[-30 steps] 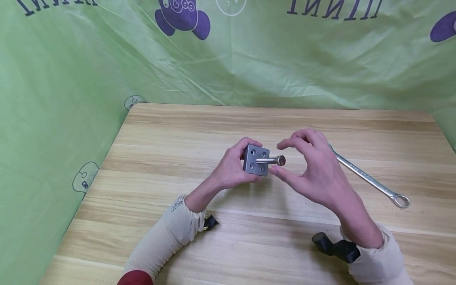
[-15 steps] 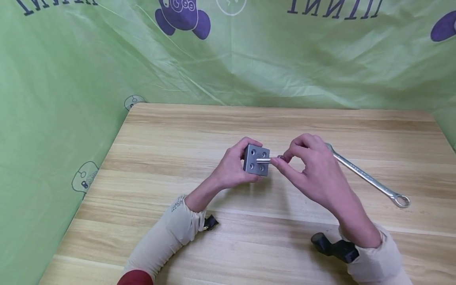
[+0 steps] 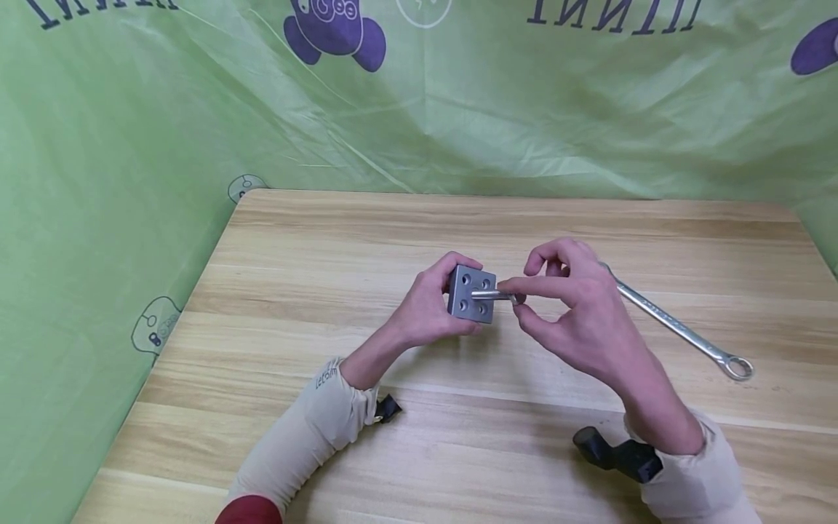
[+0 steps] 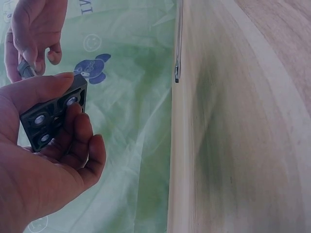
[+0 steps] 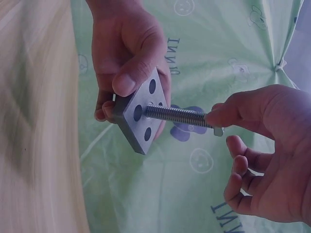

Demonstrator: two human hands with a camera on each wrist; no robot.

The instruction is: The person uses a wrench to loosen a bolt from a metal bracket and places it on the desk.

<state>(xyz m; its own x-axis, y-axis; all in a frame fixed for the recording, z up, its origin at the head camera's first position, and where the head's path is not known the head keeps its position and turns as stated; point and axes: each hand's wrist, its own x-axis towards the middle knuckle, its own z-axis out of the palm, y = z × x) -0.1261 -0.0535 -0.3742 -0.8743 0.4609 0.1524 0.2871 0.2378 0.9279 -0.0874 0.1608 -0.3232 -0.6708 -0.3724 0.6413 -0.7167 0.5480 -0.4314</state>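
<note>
My left hand [image 3: 425, 309] grips a dark grey square metal block [image 3: 466, 292] by its edges, held up above the table. In the right wrist view the block [image 5: 129, 127] shows round holes in its face. A long threaded bolt [image 5: 177, 115] sticks out from the middle of that face, its head toward my right hand [image 3: 583, 306]. With index finger and thumb, my right hand pinches the bolt [image 3: 486, 295] at its head end, the other fingers bent and apart from it. The left wrist view shows the block's back [image 4: 53, 114], with left fingers curled around it.
A combination wrench [image 3: 677, 329] lies on the wooden table [image 3: 327, 240] at the right, its far end partly behind my right hand. Green printed cloth [image 3: 445, 131] hangs behind and on the left. A black wrist device [image 3: 615, 455] is at my right sleeve.
My right hand has moved from wide-spread fingers to the bolt's head, then shifted its finger and thumb around it. The left hand and block have stayed in place.
</note>
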